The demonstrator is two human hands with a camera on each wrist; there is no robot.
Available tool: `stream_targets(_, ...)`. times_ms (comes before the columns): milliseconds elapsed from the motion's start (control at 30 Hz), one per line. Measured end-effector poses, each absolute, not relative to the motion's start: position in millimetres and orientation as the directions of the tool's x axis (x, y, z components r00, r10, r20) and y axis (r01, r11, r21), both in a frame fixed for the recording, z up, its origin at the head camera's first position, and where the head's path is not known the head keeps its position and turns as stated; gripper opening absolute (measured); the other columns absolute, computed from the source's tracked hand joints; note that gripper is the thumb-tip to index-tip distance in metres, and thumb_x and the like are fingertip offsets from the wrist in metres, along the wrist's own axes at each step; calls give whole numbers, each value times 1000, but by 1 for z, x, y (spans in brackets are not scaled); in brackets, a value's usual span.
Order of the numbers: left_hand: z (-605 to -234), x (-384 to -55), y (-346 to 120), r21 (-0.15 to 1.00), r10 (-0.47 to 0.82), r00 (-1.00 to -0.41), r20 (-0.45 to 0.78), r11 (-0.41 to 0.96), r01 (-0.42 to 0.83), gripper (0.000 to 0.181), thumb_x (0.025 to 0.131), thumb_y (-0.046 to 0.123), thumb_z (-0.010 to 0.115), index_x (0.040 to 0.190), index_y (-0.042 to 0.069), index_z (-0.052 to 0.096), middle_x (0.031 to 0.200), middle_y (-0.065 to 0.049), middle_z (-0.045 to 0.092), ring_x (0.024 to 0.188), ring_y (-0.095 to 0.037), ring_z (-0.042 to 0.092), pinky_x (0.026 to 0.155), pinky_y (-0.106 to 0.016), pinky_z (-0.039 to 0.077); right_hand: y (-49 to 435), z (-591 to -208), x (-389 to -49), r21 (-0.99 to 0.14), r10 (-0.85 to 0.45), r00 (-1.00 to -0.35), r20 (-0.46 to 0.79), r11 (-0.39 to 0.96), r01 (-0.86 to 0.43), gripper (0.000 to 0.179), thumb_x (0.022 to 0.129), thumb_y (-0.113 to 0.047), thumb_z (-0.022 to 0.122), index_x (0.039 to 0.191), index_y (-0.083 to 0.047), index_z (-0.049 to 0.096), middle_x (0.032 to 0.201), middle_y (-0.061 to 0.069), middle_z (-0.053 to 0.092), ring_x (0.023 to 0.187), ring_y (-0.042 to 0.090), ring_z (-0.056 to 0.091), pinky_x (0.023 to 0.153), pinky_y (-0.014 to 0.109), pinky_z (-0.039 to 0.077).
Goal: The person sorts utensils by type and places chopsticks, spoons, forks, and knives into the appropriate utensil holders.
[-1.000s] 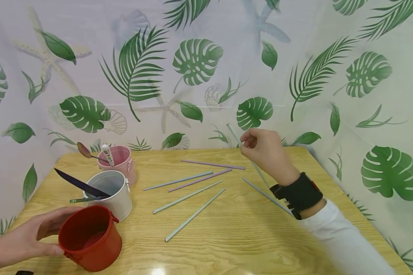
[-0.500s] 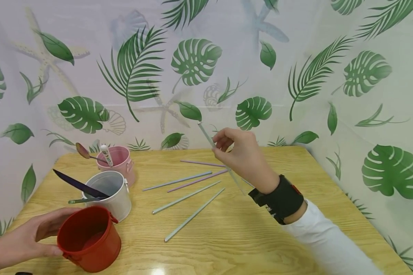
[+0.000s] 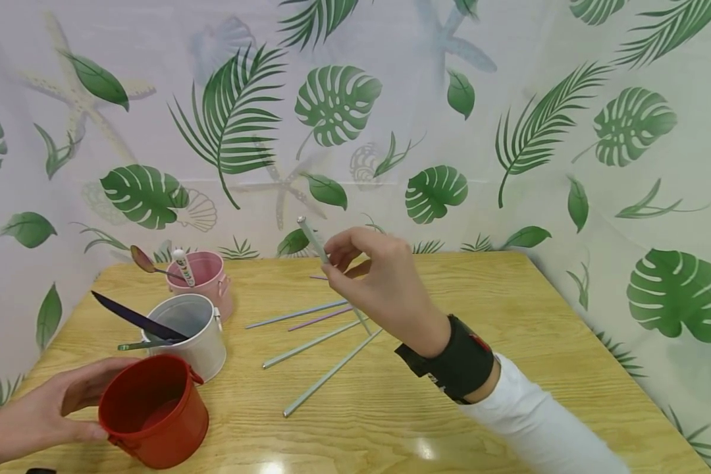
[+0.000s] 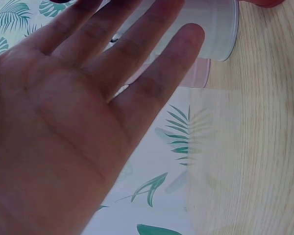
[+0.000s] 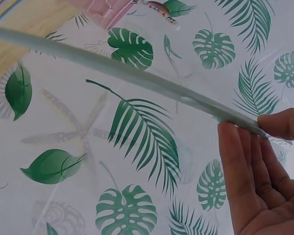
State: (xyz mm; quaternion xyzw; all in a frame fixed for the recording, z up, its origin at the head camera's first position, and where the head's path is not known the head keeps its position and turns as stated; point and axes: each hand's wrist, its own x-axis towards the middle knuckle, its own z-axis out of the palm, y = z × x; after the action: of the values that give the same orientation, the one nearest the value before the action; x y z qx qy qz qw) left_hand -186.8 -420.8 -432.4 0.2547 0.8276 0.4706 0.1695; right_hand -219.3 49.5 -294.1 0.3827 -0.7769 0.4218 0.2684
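My left hand (image 3: pixel 47 411) holds a small red bucket (image 3: pixel 172 431) at the front left, thumb at its near side and fingers behind it. In the left wrist view the palm and long fingers fill much of the picture. My right hand (image 3: pixel 376 283) pinches a pale green chopstick (image 3: pixel 311 236) between thumb and fingertips, above the table. It slants, with its silver-capped end up to the left. In the right wrist view the chopstick (image 5: pixel 112 67) runs far out from the fingertips. Two more green chopsticks (image 3: pixel 326 378) lie below the hand, partly overlapped by it.
Behind the red bucket stands a white bucket (image 3: pixel 210 355) with a dark-bladed knife (image 3: pixel 127 317) and a green-handled utensil (image 3: pixel 139 345). A pink bucket (image 3: pixel 224 306) holds a spoon (image 3: pixel 143 259) and a white-handled utensil (image 3: pixel 184 266). Blue (image 3: pixel 296 315) and purple chopsticks (image 3: pixel 320 318) lie mid-table.
My right hand has carried the green chopstick leftward across the table, from the right side to above the lying chopsticks. My left hand and the red bucket have stayed in place.
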Motion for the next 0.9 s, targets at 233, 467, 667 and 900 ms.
stream_targets(233, -433, -188, -421, 888, 610, -792, -38, 384, 252, 71, 97, 2, 68, 156, -3, 28, 141, 27, 53, 122, 8, 55, 87, -25, 58, 33, -294, -208, -439, -362, -494, 790, 229, -869, 20, 87, 4, 76, 105, -4, 70, 92, 2, 71, 82, 9, 67, 68, 26, 61)
stream_targets(467, -435, -189, -422, 878, 603, -796, -51, 408, 252, 71, 97, 5, 68, 158, 6, 31, 141, 27, 54, 121, 6, 55, 87, -27, 59, 16, -293, -199, -444, -342, -444, 829, 82, -892, 21, 85, 7, 76, 103, -2, 69, 91, 7, 71, 81, 14, 69, 67, 29, 62)
stream_targets(667, -438, -188, -423, 857, 578, -814, -54, 445, 259, 73, 96, 10, 70, 156, 34, 36, 141, 27, 53, 122, 5, 56, 88, -34, 60, -1, -290, -192, -436, -339, -395, 854, -54, -898, 20, 84, 10, 75, 101, 1, 69, 90, 13, 71, 80, 17, 70, 67, 32, 63)
stream_targets(900, -438, -187, -422, 866, 575, -816, -61, 437, 243, 73, 95, 10, 70, 157, 29, 36, 142, 26, 54, 123, 4, 56, 89, -35, 60, -17, -288, -185, -423, -345, -358, 868, -134, -896, 20, 84, 13, 74, 99, 2, 68, 90, 16, 71, 81, 19, 70, 69, 32, 63)
